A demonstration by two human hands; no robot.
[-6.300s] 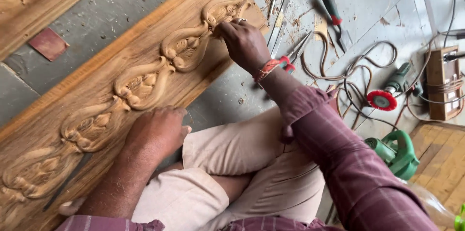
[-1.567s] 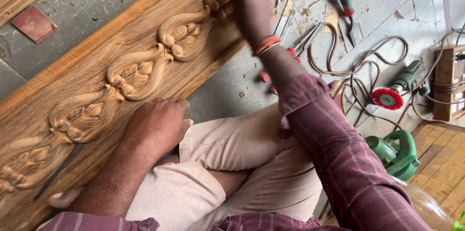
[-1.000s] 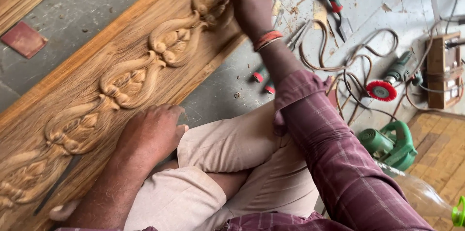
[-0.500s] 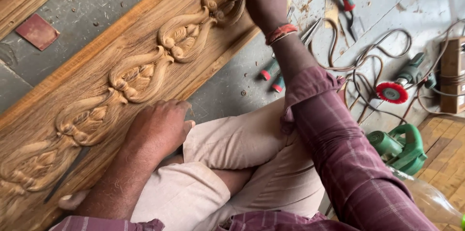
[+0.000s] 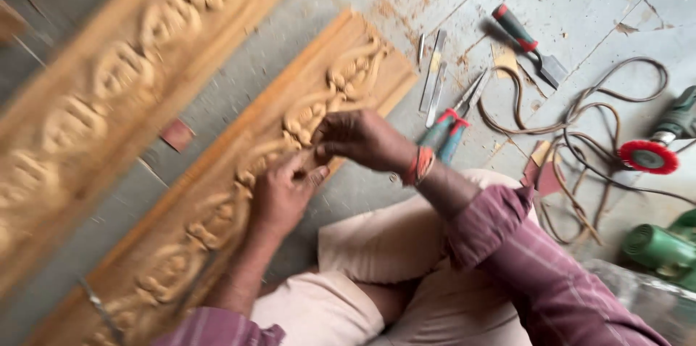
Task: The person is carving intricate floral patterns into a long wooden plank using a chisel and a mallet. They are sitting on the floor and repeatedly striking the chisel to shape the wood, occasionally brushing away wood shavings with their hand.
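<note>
Both hands had come together on the carved wooden panel (image 5: pixel 239 201): the left hand (image 5: pixel 279 197) left its flat rest, fingers curled to meet the right hand (image 5: pixel 359 139), pinching something too small to tell. Beyond lay 2 chisels (image 5: pixel 433 74) and a brush-wheel grinder (image 5: pixel 663 143).

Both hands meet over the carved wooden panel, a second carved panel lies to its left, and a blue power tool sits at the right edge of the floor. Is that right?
Not quite: the head view shows the power tool at the right edge is green, not blue. The rest holds: the left hand and right hand meet over the carved wooden panel, with a second carved panel to its left.
</note>
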